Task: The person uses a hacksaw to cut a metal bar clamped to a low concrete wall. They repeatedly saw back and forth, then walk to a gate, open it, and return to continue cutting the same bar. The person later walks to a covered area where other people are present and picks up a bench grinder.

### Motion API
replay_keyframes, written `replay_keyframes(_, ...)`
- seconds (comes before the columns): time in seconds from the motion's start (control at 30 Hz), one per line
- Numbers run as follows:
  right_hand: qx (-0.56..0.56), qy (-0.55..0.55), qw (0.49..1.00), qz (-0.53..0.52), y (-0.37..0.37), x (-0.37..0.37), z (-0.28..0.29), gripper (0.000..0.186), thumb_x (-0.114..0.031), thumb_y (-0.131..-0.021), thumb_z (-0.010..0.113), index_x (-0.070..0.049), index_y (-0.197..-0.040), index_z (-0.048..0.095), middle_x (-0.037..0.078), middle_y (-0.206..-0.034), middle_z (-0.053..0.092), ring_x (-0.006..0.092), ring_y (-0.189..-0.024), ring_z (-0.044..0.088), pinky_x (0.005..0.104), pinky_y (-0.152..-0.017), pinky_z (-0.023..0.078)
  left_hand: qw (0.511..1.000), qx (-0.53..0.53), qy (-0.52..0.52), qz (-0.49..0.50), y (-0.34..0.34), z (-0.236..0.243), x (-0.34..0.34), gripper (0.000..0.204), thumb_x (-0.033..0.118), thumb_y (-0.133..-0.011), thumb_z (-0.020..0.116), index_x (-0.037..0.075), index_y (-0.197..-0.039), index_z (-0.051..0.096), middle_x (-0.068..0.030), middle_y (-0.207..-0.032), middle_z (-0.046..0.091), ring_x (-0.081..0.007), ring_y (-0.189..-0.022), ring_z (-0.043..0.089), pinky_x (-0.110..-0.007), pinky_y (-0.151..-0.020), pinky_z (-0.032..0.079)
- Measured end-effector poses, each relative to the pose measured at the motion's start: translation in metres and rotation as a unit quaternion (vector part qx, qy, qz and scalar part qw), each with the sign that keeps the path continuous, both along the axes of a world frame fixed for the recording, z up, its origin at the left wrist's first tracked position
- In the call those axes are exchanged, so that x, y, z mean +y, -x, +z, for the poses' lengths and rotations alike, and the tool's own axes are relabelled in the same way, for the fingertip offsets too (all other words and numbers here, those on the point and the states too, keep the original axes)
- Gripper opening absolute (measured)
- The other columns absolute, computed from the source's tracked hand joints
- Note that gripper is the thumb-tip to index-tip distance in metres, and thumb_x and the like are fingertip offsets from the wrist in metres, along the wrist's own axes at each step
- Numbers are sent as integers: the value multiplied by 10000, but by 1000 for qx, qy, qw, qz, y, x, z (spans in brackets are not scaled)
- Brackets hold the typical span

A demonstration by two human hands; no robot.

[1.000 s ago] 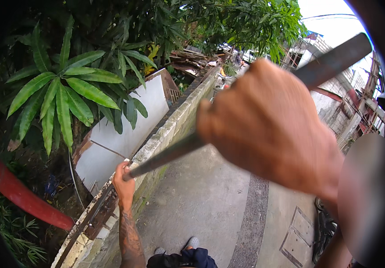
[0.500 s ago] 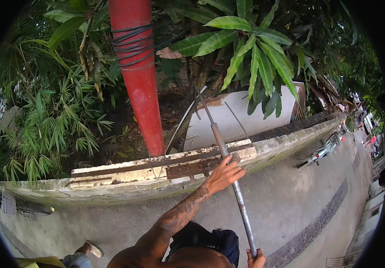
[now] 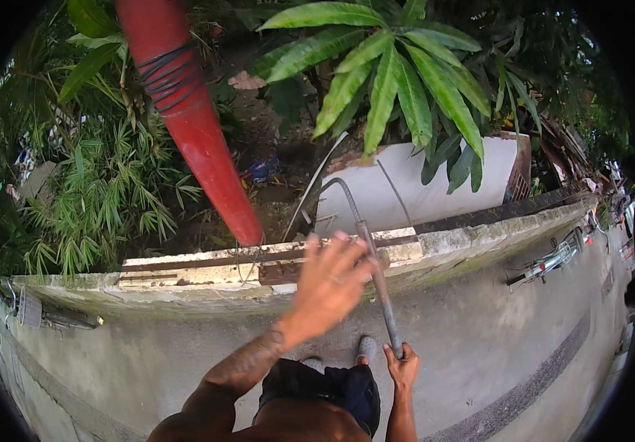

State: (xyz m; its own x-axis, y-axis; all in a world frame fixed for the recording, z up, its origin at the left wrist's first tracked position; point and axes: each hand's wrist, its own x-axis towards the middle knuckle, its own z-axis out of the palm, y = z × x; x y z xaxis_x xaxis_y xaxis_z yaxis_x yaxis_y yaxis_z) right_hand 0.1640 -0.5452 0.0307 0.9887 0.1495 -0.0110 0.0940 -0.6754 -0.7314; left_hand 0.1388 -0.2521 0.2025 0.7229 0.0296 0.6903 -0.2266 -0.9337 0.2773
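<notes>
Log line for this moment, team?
left hand: open, blurred, near metal pipe | right hand: gripping pipe's near end | bent rod: far end

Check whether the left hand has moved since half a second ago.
Yes, leftward in view: the left hand is now nearer the foot of the red pole.

Counts one left grip (image 3: 332, 287) and one right grip (image 3: 404, 365), two in all. Shows one metal pipe (image 3: 384, 287) with one bent rod (image 3: 349, 195), one red pole (image 3: 203, 144), one low wall (image 3: 479, 239), one white panel (image 3: 424, 200) and one thin rod (image 3: 393, 192). Includes two grey shoes (image 3: 367, 346), two bicycles (image 3: 553, 259), one basket (image 3: 30, 309) and one dark ground strip (image 3: 524, 390). Wraps several turns of black wire (image 3: 170, 77), too tight to count; crowds in leaves (image 3: 382, 96) beyond counting.
</notes>
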Motion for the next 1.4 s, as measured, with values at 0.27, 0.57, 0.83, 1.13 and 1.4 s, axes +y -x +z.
replay_keyframes(0.27,21,48,976,210,-113,-73,74,407,-304,-761,889,-18,-715,603,88,-517,469,173,-466,441,349,-472,403,968,114,210,73,-58,-12,94,862,52,-816,753,33,-1551,303,-185,-1586,363,-326,-1510,275,-408,-1227,234)
replay_keyframes(0.57,-19,110,948,297,-279,-94,181,434,-324,-715,917,-27,-726,601,53,-534,471,156,-491,428,343,-469,373,865,112,489,-24,-103,-34,33,249,240,-1078,499,12,-1102,597,9,-816,530,-89,-788,511,-262,-764,468)
replay_keyframes(0.83,-157,259,879,367,-438,-68,146,455,-380,-690,885,-37,-922,699,149,-704,654,362,-696,635,460,-657,480,688,132,673,237,-21,-138,37,251,289,-1078,503,50,-1026,560,44,-717,433,-68,-587,374,-243,-514,341)
replay_keyframes(1.13,-132,343,827,425,-536,-43,95,541,-436,-665,880,-59,-1026,740,203,-934,727,395,-930,690,488,-816,527,573,113,760,285,-31,-218,-29,323,315,-1076,493,15,-1038,606,40,-649,423,-77,-475,349,-264,-414,305)
replay_keyframes(1.4,-117,346,836,411,-514,-50,94,533,-402,-638,901,-48,-1006,748,200,-932,729,393,-933,693,492,-817,528,525,162,798,247,-14,-242,-27,305,366,-1071,496,74,-1012,558,49,-637,391,-69,-485,333,-255,-422,283)
